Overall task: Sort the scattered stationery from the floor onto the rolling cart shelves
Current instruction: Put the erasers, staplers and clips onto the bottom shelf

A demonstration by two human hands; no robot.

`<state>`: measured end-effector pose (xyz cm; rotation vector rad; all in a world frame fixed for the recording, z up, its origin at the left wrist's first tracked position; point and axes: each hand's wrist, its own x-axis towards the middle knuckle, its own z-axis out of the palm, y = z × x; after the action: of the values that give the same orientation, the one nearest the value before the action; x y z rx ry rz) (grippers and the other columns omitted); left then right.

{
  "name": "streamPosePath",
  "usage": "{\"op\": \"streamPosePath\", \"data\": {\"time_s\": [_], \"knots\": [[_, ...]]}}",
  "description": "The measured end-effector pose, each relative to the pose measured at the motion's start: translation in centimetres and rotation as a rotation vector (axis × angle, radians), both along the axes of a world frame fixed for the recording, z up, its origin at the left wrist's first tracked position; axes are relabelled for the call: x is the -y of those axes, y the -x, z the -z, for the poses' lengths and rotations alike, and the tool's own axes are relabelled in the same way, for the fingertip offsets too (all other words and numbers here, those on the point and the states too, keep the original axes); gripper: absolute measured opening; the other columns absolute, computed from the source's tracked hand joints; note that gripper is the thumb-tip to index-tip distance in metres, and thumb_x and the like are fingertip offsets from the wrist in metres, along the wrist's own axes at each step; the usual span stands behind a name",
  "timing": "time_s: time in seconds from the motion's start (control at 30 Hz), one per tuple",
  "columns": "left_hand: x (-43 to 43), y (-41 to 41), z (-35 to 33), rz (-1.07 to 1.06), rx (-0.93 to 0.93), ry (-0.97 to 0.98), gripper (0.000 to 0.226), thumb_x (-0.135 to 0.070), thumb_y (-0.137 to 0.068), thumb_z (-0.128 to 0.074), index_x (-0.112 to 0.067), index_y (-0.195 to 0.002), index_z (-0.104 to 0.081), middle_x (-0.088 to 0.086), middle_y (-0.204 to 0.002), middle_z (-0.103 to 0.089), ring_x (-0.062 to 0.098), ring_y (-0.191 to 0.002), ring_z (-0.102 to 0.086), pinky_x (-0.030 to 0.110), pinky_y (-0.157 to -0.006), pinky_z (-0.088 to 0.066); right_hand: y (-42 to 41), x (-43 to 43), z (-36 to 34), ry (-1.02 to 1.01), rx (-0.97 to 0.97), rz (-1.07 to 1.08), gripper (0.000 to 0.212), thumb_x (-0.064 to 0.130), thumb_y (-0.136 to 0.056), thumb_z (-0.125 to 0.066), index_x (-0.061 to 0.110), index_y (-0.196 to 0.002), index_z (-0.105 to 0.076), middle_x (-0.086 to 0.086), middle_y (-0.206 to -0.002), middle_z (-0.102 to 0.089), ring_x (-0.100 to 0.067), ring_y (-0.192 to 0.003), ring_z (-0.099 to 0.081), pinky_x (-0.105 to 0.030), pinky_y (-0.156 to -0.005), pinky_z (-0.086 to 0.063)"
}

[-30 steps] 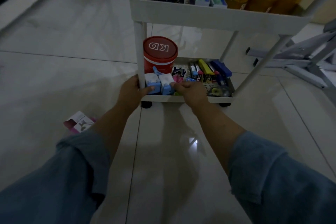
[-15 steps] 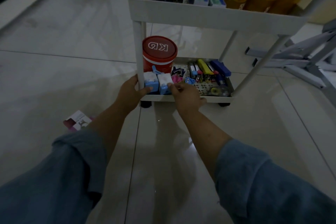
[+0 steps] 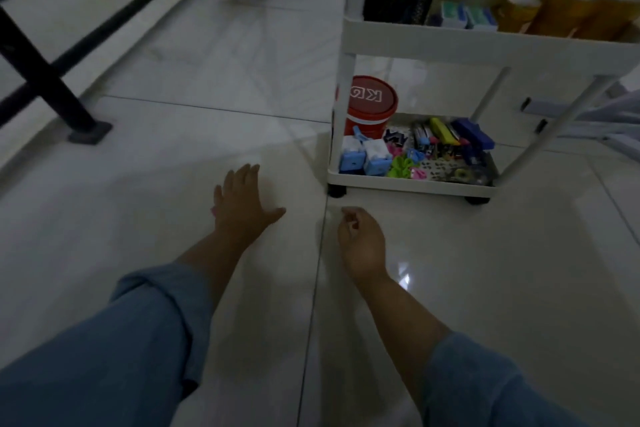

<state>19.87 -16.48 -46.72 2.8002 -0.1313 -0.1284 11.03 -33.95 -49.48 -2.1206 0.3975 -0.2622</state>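
Both hands have left the white rolling cart [image 3: 408, 182], its bottom shelf holding stationery [image 3: 446, 146]. Left hand [image 3: 242, 204] spreads wide over a pink item [image 3: 213, 212] on the floor [image 3: 173, 121]; right hand [image 3: 362, 239] hangs loosely curled, empty.

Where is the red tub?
Head view, right of centre: the red tub stands on the cart's bottom shelf, left rear corner, behind two blue boxes.

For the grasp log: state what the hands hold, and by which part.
Nothing is held: left hand spread open over a pink item; right hand loosely curled, visibly empty.
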Motion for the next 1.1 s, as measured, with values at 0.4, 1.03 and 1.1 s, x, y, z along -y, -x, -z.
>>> {"op": "streamPosePath", "data": {"time_s": [0.4, 1.03, 1.1], "knots": [[-1.1, 1.7, 0.4, 0.092, -0.298, 0.184, 0.110, -0.052, -0.045, -0.072, -0.016, -0.142, -0.034, 0.012, -0.133, -0.051, 0.031, -0.122, -0.048, 0.035, -0.105, -0.037, 2.3, 0.8, 0.3, -0.040, -0.140, -0.104, 0.047, 0.032, -0.086, -0.044, 0.005, -0.122, -0.059, -0.012, -0.123, -0.058, -0.023, -0.115, -0.052, -0.020, -0.096, -0.035], [13.8, 5.5, -4.8, 0.730, 0.098, 0.486, 0.122, -0.034, -0.060, -0.086, -0.038, -0.146, 0.001, -0.003, -0.159, -0.008, 0.012, -0.145, -0.012, 0.029, -0.115, -0.023, 2.7, 10.4, -8.0, -0.761, -0.210, 0.021, 0.046, 0.015, -0.079, -0.073, 0.004, -0.118, -0.052, -0.019, -0.105, -0.067, -0.025, -0.085, -0.068, -0.030, -0.073, -0.057], [14.3, 5.1, -5.2, 0.636, 0.014, 0.604, 0.116, -0.031, -0.063, -0.085, -0.030, -0.148, -0.006, -0.004, -0.156, -0.017, 0.002, -0.137, -0.019, 0.021, -0.113, -0.026, 2.2, 11.8, -8.2, -0.775, -0.142, 0.032, 0.047, 0.012, -0.077, -0.073, 0.007, -0.119, -0.052, -0.021, -0.114, -0.063, -0.027, -0.091, -0.067, -0.031, -0.074, -0.056]]}}
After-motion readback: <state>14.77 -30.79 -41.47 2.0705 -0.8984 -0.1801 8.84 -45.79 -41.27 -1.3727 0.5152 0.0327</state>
